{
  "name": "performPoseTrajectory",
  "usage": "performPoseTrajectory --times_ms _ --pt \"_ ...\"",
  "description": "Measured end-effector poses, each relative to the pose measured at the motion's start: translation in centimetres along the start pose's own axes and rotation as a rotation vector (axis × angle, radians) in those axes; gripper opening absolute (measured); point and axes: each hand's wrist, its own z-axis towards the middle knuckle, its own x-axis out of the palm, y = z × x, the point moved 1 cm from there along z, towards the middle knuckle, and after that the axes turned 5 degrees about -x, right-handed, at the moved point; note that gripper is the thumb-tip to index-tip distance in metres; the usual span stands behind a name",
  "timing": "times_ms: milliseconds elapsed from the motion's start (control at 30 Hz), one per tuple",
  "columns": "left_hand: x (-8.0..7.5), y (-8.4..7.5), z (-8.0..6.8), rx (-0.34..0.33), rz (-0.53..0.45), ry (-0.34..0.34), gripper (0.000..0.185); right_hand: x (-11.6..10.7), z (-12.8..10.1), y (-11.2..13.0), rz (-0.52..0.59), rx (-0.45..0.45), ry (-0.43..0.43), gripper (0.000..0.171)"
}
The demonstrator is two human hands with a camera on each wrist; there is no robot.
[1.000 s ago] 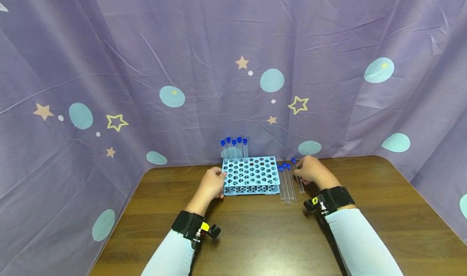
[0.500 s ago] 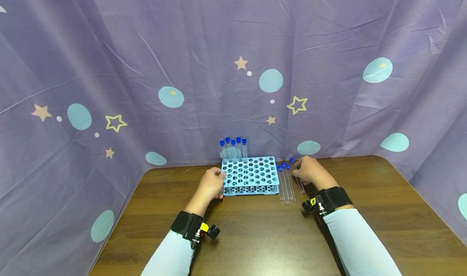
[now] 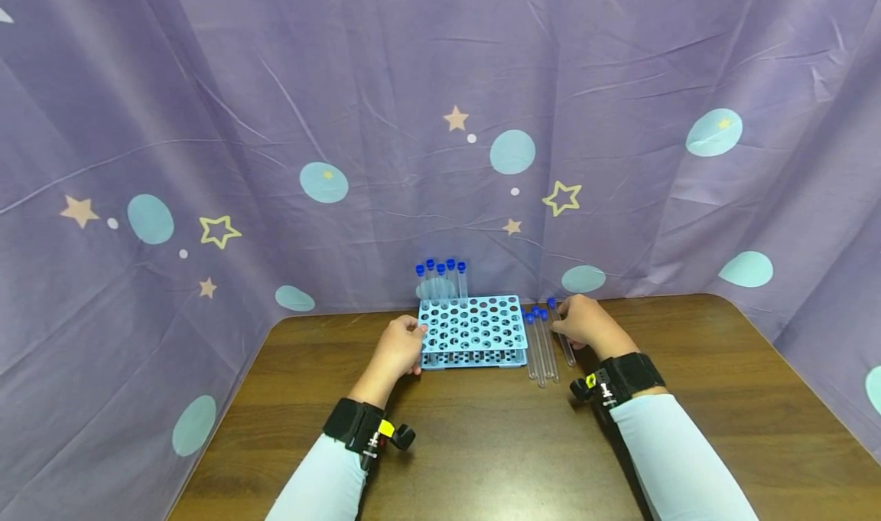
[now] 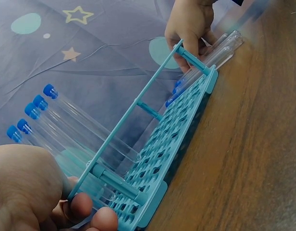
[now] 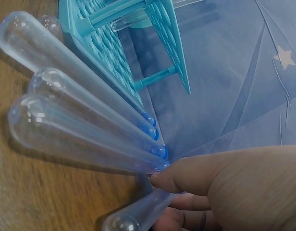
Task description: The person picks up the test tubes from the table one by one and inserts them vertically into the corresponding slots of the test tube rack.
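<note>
A light-blue test tube rack [image 3: 473,331] stands on the brown table [image 3: 482,444] near the back. Several blue-capped tubes [image 3: 440,276] stand upright in its far left corner, also seen as tubes [image 4: 66,115] in the left wrist view. My left hand [image 3: 398,349] grips the rack's left end, its fingers [image 4: 85,211] curled under the top plate of the rack [image 4: 177,125]. Three clear tubes [image 3: 540,349] lie side by side right of the rack. My right hand [image 3: 585,322] holds a fourth tube [image 3: 566,349], the tube [image 5: 138,214] showing under its curled fingers [image 5: 186,178].
A purple cloth with stars and dots [image 3: 440,123] hangs close behind and along both sides of the table. The lying tubes [image 5: 80,120] point their round ends toward me, close to the rack's right side [image 5: 114,43]. Bare wood lies between my forearms.
</note>
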Motion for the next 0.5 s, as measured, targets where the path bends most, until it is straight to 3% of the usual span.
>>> performPoseTrajectory --times_ms 500 --pt "0.02 0.02 0.06 0.007 0.003 -0.002 0.037 0.04 0.08 -0.05 -0.01 0.002 0.001 0.057"
